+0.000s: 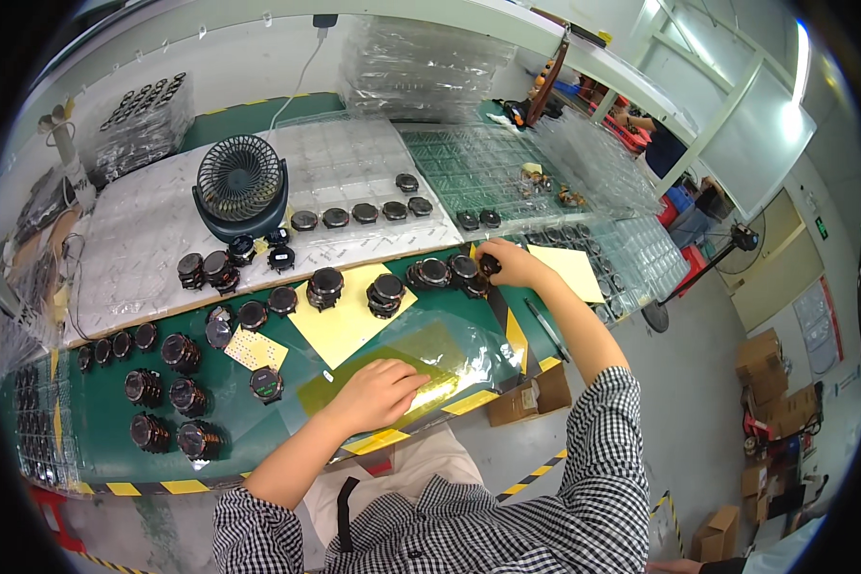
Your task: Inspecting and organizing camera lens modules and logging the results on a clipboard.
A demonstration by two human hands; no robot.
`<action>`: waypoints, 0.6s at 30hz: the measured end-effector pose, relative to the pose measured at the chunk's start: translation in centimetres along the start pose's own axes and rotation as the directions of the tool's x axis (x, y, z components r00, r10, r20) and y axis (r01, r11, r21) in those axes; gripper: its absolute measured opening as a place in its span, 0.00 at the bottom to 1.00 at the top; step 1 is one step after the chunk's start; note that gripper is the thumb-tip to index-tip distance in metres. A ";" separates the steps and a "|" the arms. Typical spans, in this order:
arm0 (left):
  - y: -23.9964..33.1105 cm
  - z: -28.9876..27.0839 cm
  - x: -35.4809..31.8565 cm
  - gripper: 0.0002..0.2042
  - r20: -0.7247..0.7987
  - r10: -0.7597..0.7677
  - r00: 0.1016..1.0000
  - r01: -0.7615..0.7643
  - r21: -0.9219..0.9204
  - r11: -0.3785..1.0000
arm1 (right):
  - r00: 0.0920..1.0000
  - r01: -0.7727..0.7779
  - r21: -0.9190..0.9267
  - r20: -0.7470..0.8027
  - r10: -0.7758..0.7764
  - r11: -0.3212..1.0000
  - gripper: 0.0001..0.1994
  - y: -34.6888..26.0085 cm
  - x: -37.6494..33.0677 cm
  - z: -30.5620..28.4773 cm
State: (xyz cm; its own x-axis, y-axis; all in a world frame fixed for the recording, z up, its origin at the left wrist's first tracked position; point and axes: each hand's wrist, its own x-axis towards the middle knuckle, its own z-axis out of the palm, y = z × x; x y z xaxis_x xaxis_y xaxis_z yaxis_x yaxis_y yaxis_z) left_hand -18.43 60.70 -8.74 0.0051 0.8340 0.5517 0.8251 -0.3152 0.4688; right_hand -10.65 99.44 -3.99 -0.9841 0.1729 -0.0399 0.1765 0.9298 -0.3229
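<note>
Fingertips of right hand (513, 264) pinched on small black round part (489, 262), reached out to far edge of green mat (258, 421). Part touching a cluster of stacked round black lens-like units (447, 272) just left of the fingers. Pale yellow paper sheet (570, 268) just right of that hand, dark pen-like tool (545, 328) nearer the body beside the forearm.

Left hand (378, 394) flat, palm down, fingers loosely together and spread slightly, pressing on amber-tinted transparent film strip (421, 383); nothing gripped. Clear plastic sheet (469, 349) under and beyond the film, glare on it. Larger yellow sheet (344, 316) just beyond the left fingers, two stacks of round units (326, 286) on its far corners. Small perforated yellowish card (254, 350) left of the hand, single round unit (267, 384) just beside it.

Further left: more round black units with amber glass faces (177, 383) scattered on the mat, some stacked. Beyond: clear blister trays (143, 239) with a row of flat round black caps (364, 212), green tray (478, 167) to the right of those. Small dark desk fan (240, 184) upright on the trays, cable running up behind. Stacks of empty clear trays (421, 67) at the back wall. Cardboard boxes (770, 383) on the floor far right. Checked shirt sleeves on both arms.
</note>
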 end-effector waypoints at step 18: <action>-0.6 -0.6 0.4 0.14 0.047 -0.048 0.998 0.045 0.049 0.998 | 0.936 -0.324 -0.016 -0.155 0.317 0.946 0.28 13.2 7.3 -6.1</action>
State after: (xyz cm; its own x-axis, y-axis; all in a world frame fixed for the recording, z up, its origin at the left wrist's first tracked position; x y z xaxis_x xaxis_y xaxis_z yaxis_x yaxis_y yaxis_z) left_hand -19.23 60.90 -8.38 -0.0078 0.8682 0.4961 0.8512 -0.2547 0.4590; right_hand -15.38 114.93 -2.79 -0.8617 0.5074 0.0068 0.4858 0.8288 -0.2777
